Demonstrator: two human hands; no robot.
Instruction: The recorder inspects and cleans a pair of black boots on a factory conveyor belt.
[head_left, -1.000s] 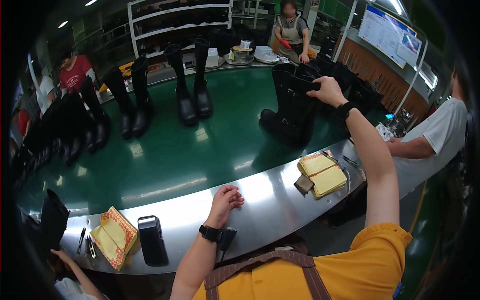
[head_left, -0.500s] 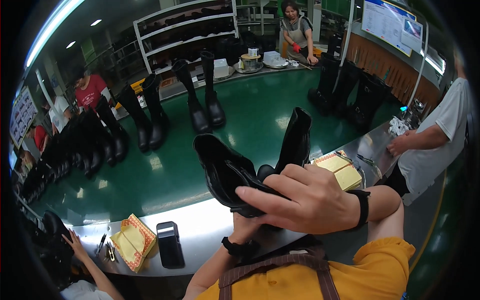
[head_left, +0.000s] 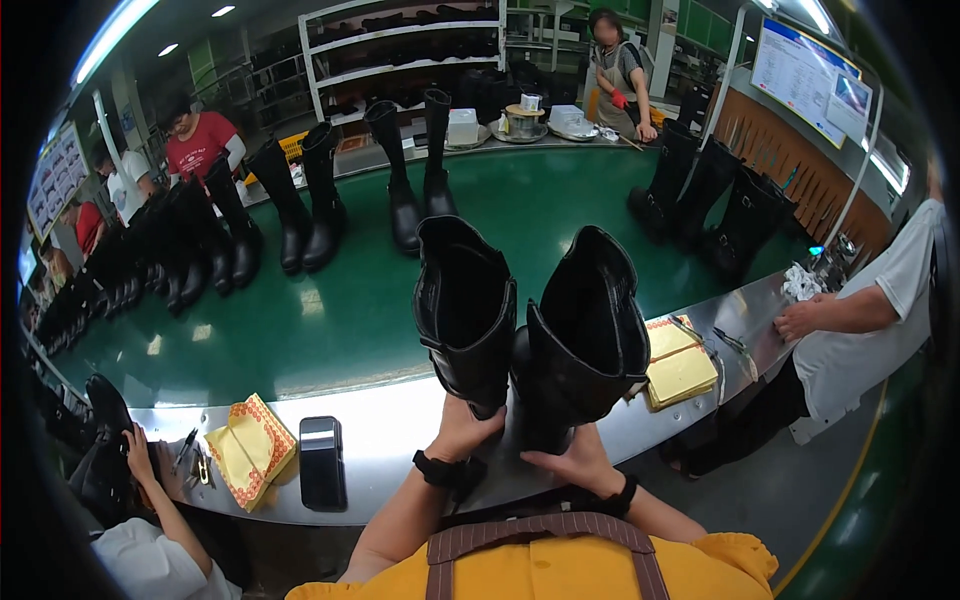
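Two tall black boots stand side by side in front of me, their open tops facing up. Around the lower shaft of the left boot (head_left: 462, 350) my left hand (head_left: 463, 428) is closed, the thumb lying along its near side. My right hand (head_left: 583, 462) grips the right boot (head_left: 575, 375) low down, thumb showing and the other fingers hidden behind it. The boots' feet are mostly hidden by their shafts. Each of my wrists has a black band.
On the metal ledge (head_left: 390, 400) lie a black phone (head_left: 321, 463), yellow paper stacks (head_left: 252, 450) and small tools. More boots (head_left: 320, 200) stand along the green belt (head_left: 370, 310). A co-worker's hand (head_left: 137, 455) touches a boot at left; another co-worker (head_left: 868, 320) stands at right.
My right hand has moved down from the top of the boots to the right boot's lower shaft. The boots have gone from tilted and splayed to upright, side by side.
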